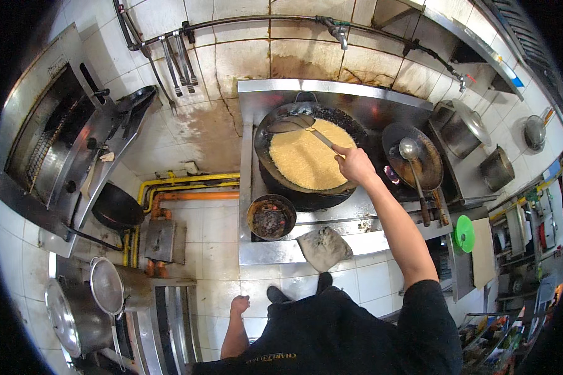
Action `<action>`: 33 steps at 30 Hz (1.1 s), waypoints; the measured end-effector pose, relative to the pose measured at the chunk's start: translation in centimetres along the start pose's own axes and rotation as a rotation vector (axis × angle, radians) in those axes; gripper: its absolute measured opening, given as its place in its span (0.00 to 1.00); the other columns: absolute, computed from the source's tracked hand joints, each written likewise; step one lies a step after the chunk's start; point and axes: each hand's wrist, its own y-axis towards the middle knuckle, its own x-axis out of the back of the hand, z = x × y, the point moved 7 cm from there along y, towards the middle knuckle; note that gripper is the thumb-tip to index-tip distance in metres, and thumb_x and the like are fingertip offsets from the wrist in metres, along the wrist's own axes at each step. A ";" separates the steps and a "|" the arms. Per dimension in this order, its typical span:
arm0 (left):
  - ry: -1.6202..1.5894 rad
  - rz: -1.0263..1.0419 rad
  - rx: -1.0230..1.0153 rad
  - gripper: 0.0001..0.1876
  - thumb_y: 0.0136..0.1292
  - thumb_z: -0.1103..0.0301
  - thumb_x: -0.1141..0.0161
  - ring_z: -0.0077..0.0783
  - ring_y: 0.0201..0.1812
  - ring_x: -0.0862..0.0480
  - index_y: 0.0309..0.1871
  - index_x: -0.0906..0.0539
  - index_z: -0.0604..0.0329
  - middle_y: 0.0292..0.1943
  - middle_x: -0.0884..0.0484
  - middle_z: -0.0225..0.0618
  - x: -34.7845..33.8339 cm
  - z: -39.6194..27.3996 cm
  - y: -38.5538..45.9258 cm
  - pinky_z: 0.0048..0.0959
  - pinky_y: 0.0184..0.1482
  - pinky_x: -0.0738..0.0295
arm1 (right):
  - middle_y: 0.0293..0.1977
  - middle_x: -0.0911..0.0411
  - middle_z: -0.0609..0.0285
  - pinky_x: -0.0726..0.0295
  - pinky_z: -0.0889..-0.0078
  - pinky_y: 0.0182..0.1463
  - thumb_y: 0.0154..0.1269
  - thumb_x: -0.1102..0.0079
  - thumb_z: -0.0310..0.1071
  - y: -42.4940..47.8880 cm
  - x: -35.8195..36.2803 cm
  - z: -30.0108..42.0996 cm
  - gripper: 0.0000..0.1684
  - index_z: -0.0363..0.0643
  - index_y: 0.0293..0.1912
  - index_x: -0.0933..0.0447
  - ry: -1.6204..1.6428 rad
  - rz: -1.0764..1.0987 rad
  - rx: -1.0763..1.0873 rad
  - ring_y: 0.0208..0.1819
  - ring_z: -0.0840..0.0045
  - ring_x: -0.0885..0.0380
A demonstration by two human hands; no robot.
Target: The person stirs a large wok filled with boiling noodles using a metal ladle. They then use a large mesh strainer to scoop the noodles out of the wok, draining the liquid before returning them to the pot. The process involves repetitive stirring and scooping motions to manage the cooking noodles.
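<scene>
My right hand (355,165) grips the handle of a wide round skimmer (291,123), whose dark mesh head hangs over the left back part of a large black wok (264,152). Pale yellow foam or frothing liquid (309,161) fills much of that wok. Low beside my body, my left hand (240,304) is curled and touches nothing that I can see; whether its fingers are fully closed is unclear. A grey cloth (325,248) drapes over the stove's front edge (272,257), right of a small charred pot (271,217).
Right of the big wok, a smaller wok (431,159) holds a steel ladle (408,150); a flame shows between them. Lidded pots (464,129) stand farther right. Yellow gas pipes (192,178) run left of the stove. Large pots (87,318) stand at lower left. Taps (340,35) hang above.
</scene>
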 end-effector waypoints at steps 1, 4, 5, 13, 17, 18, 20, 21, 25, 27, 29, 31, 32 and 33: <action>-0.199 -0.056 0.076 0.18 0.59 0.58 0.46 0.45 0.37 0.16 0.41 0.18 0.66 0.33 0.15 0.47 0.4 -0.1 -0.5 0.36 0.44 0.22 | 0.33 0.21 0.38 0.22 0.51 0.45 0.64 0.45 0.38 0.3 -0.6 -0.1 0.20 0.54 0.56 0.23 0.014 -0.022 0.035 0.36 0.48 0.20; -0.559 -0.214 0.201 0.16 0.61 0.57 0.45 0.40 0.33 0.16 0.40 0.18 0.61 0.31 0.15 0.45 0.5 -1.5 -2.6 0.35 0.40 0.21 | 0.33 0.21 0.38 0.22 0.51 0.44 0.64 0.46 0.38 0.3 -2.0 -2.0 0.20 0.55 0.56 0.23 0.077 0.034 0.098 0.36 0.49 0.20; -0.505 -0.201 0.127 0.16 0.61 0.57 0.45 0.39 0.33 0.16 0.41 0.18 0.60 0.32 0.15 0.45 -1.0 -0.6 -2.6 0.35 0.39 0.21 | 0.33 0.21 0.39 0.22 0.51 0.44 0.65 0.47 0.38 0.2 -2.2 -2.4 0.21 0.56 0.57 0.25 0.047 0.082 0.127 0.36 0.50 0.20; -0.267 0.070 0.337 0.21 0.65 0.49 0.51 0.49 0.48 0.19 0.50 0.20 0.53 0.45 0.17 0.50 -10.8 -3.4 -10.7 0.44 0.50 0.24 | 0.28 0.21 0.45 0.21 0.51 0.40 0.65 0.48 0.38 -3.4 0.5 -8.7 0.23 0.64 0.59 0.28 -0.099 0.195 0.317 0.34 0.52 0.20; -0.002 0.063 -0.010 0.21 0.65 0.50 0.53 0.50 0.52 0.20 0.55 0.23 0.51 0.48 0.19 0.49 -12.6 -8.8 -12.9 0.45 0.53 0.26 | 0.27 0.22 0.49 0.21 0.53 0.38 0.61 0.45 0.36 -5.1 3.7 -10.0 0.24 0.64 0.58 0.26 -0.066 0.143 0.432 0.32 0.54 0.21; 0.085 0.081 -0.011 0.21 0.65 0.51 0.51 0.50 0.50 0.20 0.54 0.23 0.52 0.47 0.18 0.49 -13.9 -7.6 -10.9 0.45 0.51 0.25 | 0.27 0.22 0.49 0.21 0.55 0.37 0.58 0.42 0.33 -5.7 5.4 -10.8 0.24 0.60 0.56 0.24 -0.008 0.098 0.434 0.32 0.55 0.21; 0.308 0.129 0.012 0.19 0.64 0.54 0.48 0.49 0.47 0.18 0.52 0.23 0.54 0.44 0.17 0.48 -16.1 -6.1 -6.7 0.45 0.48 0.23 | 0.28 0.21 0.49 0.21 0.55 0.37 0.58 0.41 0.32 -6.0 6.8 -13.3 0.23 0.57 0.55 0.22 0.087 0.063 0.386 0.33 0.55 0.20; 0.394 0.124 -0.009 0.18 0.64 0.55 0.47 0.49 0.46 0.17 0.51 0.23 0.55 0.42 0.16 0.48 -16.2 -6.8 -5.2 0.45 0.46 0.22 | 0.29 0.21 0.49 0.21 0.55 0.37 0.58 0.41 0.32 -6.0 7.3 -14.5 0.22 0.56 0.54 0.22 0.125 0.039 0.364 0.33 0.55 0.20; -0.215 -0.094 0.014 0.17 0.63 0.59 0.41 0.37 0.31 0.15 0.45 0.22 0.66 0.30 0.15 0.41 -11.6 -12.7 -5.2 0.34 0.35 0.20 | 0.26 0.23 0.45 0.24 0.65 0.34 0.61 0.42 0.29 -6.5 7.7 -18.3 0.23 0.49 0.57 0.24 0.454 -0.033 0.186 0.24 0.63 0.23; -0.846 -0.244 0.317 0.17 0.65 0.62 0.42 0.31 0.30 0.16 0.43 0.21 0.71 0.30 0.15 0.41 -10.2 -16.8 -6.6 0.30 0.33 0.20 | 0.20 0.30 0.53 0.29 0.74 0.30 0.62 0.43 0.29 -7.2 5.7 -21.4 0.24 0.46 0.59 0.26 0.520 -0.069 0.055 0.21 0.82 0.36; -0.744 -0.253 0.329 0.18 0.66 0.58 0.45 0.35 0.32 0.15 0.44 0.20 0.68 0.30 0.15 0.42 -10.9 -17.8 -6.8 0.31 0.37 0.19 | 0.19 0.33 0.63 0.34 0.78 0.27 0.64 0.43 0.29 -8.1 4.1 -22.4 0.24 0.45 0.60 0.27 0.664 -0.074 -0.006 0.22 0.85 0.40; -0.300 -0.123 0.118 0.19 0.67 0.54 0.49 0.42 0.38 0.15 0.47 0.20 0.61 0.37 0.15 0.43 -13.1 -17.2 -5.5 0.36 0.43 0.20 | 0.22 0.35 0.74 0.38 0.84 0.27 0.66 0.46 0.29 -9.0 1.9 -23.5 0.26 0.44 0.63 0.30 0.834 -0.015 -0.052 0.24 0.90 0.41; 0.023 -0.075 -0.006 0.20 0.67 0.52 0.50 0.44 0.40 0.16 0.48 0.20 0.58 0.41 0.16 0.42 -15.3 -15.6 -4.5 0.38 0.46 0.21 | 0.22 0.35 0.74 0.38 0.84 0.27 0.66 0.47 0.29 -9.4 0.8 -23.5 0.26 0.42 0.64 0.32 0.955 0.030 -0.087 0.24 0.90 0.39; 0.352 -0.015 -0.143 0.20 0.67 0.50 0.51 0.47 0.43 0.17 0.48 0.19 0.55 0.45 0.17 0.41 -17.4 -15.2 -3.8 0.39 0.48 0.22 | 0.22 0.35 0.74 0.37 0.85 0.27 0.67 0.47 0.29 -9.9 -0.4 -23.9 0.26 0.41 0.65 0.33 1.067 0.060 -0.131 0.24 0.90 0.38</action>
